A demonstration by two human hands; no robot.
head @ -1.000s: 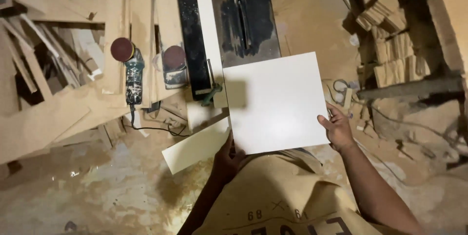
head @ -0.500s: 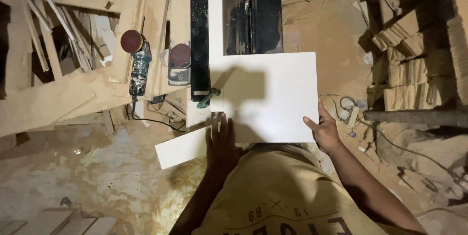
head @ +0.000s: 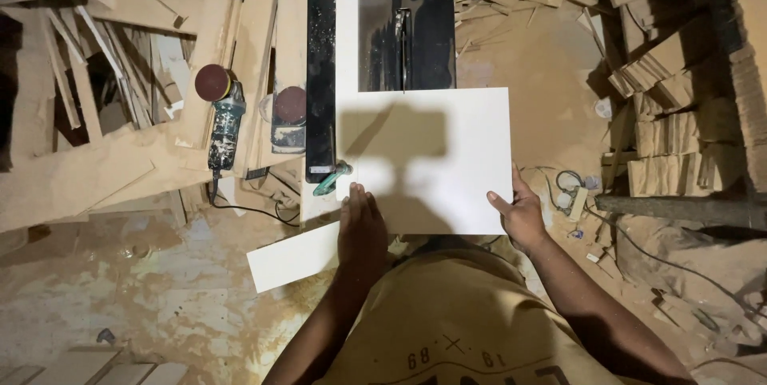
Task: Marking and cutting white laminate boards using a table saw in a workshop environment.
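White panel [head: 435, 157] lies flat on the black saw table [head: 403, 29], its far edge at the blade slot [head: 402, 33], left edge against the white fence [head: 346, 73]. My left hand [head: 361, 229] is spread flat, palm down, on the near left corner; my right hand [head: 521, 213] pinches the near right corner, thumb on top. Looks like squaring up ahead of a cut. Next move calls for even forward pressure, panel tight to the fence, fingers off the blade line. Grinder [head: 224, 125] and a white offcut [head: 296, 256] sit to the left
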